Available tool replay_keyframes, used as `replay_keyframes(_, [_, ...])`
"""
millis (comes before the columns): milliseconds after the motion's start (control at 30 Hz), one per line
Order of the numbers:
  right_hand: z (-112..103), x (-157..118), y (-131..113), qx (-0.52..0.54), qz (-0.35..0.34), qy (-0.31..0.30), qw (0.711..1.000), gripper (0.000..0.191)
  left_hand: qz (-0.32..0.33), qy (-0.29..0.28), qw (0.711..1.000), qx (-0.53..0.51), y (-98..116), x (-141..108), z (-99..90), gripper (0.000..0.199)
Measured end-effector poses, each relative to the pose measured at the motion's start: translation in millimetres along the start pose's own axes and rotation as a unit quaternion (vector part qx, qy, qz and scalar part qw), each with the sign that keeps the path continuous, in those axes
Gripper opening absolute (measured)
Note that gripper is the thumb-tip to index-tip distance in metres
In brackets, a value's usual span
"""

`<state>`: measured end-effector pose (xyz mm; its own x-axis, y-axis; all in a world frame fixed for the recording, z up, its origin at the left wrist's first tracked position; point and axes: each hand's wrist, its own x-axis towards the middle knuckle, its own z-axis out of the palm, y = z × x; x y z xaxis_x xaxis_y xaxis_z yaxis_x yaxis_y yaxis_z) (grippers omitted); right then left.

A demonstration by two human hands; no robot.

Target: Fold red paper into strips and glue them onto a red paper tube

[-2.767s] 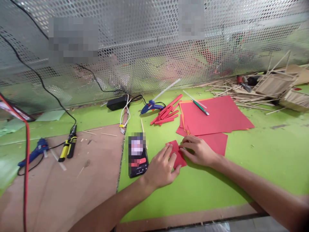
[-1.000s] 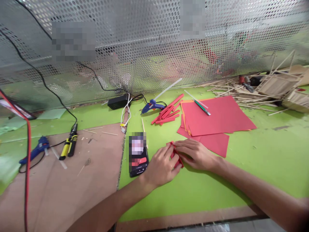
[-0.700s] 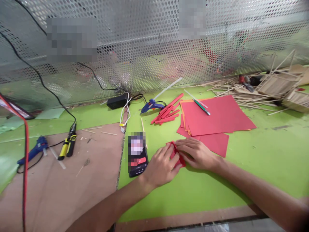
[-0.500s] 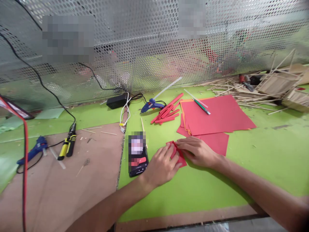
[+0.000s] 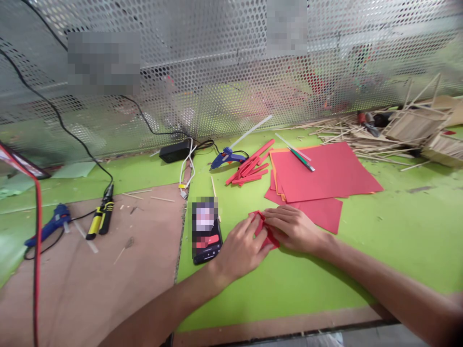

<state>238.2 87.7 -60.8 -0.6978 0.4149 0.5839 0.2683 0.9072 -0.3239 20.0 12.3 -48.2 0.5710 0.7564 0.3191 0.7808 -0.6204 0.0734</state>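
Note:
A small folded piece of red paper [image 5: 266, 235] lies on the green table between my hands. My left hand [image 5: 244, 246] grips its left side, fingers bent over it. From the right, my right hand [image 5: 294, 229] presses its closed fingers on the paper's upper right part; the fingertips are partly hidden. Just left of my left hand lies a phone [image 5: 207, 241] with a lit screen. Beyond my hands are a pile of red strips [image 5: 251, 166] and a stack of red sheets [image 5: 325, 173], with a green cutter [image 5: 302, 159] on top.
Behind the phone are a blue glue gun [image 5: 227, 158] and a black adapter [image 5: 175, 152]. Yellow-black pliers [image 5: 101, 219] and another blue glue gun [image 5: 50, 225] lie left. Wooden sticks [image 5: 365, 142] are heaped at the back right, before a perforated metal screen [image 5: 217, 72].
The fingers of my right hand have moved slightly left and down over the folded red paper. My left hand has barely shifted and keeps its hold.

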Motion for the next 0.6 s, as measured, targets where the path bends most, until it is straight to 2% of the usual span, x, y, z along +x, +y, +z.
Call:
replay_keyframes(133, [-2.4, -2.2, 6.8, 0.021, -0.007, -0.003, 1.0, 0.03, 0.001, 0.002, 1.0, 0.005, 0.8, 1.8, -2.7, 0.043])
replay_keyframes(400, [-5.3, -1.9, 9.4, 0.043, 0.012, -0.007, 0.999, 0.02, -0.003, -0.007, 1.0, -0.015, 1.5, -0.2, -0.3, 0.041])
replay_keyframes(600, [-5.3, -3.2, 6.9, 0.035, -0.023, -0.001, 0.999, 0.024, -0.005, -0.012, 1.0, -0.006, 1.1, 0.4, -0.4, 0.041])
